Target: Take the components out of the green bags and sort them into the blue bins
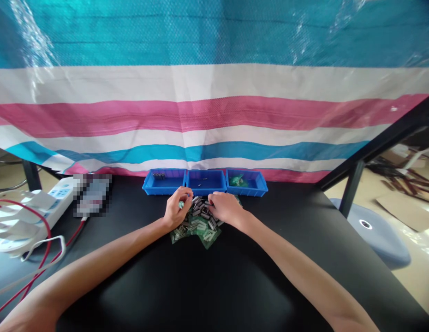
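My left hand is at the left side of a pile of small metal cylinders, its fingers curled toward the thumb. Whatever is in its grip is too small to name. On the right side of the pile, my right hand has its fingers bent down and pressed together among the cylinders. Its fingertips are partly hidden. Green plastic bags with small metal parts in them lie at the pile's near edge. Just behind the hands stand three blue bins in a row.
The left bin holds several dark cylinders, the middle bin a few tiny parts, the right bin green plastic. A power strip with cables and a blurred-out device lie left. A striped tarp hangs behind; a grey stool stands right.
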Tool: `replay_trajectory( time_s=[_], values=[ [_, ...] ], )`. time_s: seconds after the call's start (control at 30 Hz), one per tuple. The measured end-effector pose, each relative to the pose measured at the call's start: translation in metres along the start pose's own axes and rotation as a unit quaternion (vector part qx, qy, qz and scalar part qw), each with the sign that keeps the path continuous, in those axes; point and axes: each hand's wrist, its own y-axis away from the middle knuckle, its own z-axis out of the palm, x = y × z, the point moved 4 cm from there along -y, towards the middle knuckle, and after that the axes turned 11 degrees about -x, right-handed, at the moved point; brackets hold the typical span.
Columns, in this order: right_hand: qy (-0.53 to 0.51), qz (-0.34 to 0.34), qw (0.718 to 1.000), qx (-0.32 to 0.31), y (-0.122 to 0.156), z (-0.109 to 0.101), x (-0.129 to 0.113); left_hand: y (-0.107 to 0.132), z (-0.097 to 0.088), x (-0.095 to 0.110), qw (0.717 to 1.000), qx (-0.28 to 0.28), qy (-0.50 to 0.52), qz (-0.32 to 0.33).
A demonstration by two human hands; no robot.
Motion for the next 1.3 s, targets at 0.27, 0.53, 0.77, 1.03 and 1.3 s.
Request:
replay_trajectory(
  time_s=[0.27, 0.53, 0.77, 1.03, 1.3],
  values=[
    [0.018, 0.01, 1.0, 0.008, 0.002, 0.008, -0.006, 0.004, -0.004, 0.006, 0.987, 0.056, -0.108, 0.1],
    [-0.021, 0.002, 0.995, 0.095, 0.001, 0.009, -0.005, 0.009, -0.004, 0.018, 0.97, 0.043, -0.148, 0.188],
    [-0.305, -0.073, 0.894, 0.321, 0.012, 0.012, -0.003, 0.009, -0.004, 0.017, 0.966, 0.056, -0.146, 0.205],
    [-0.336, -0.115, 0.86, 0.367, 0.018, 0.029, -0.01, 0.01, -0.004, 0.019, 0.967, 0.047, -0.161, 0.191],
    [-0.362, -0.11, 0.846, 0.377, 0.017, 0.024, -0.008, -0.001, -0.002, 0.016, 0.987, -0.018, -0.148, 0.068]
  ],
)
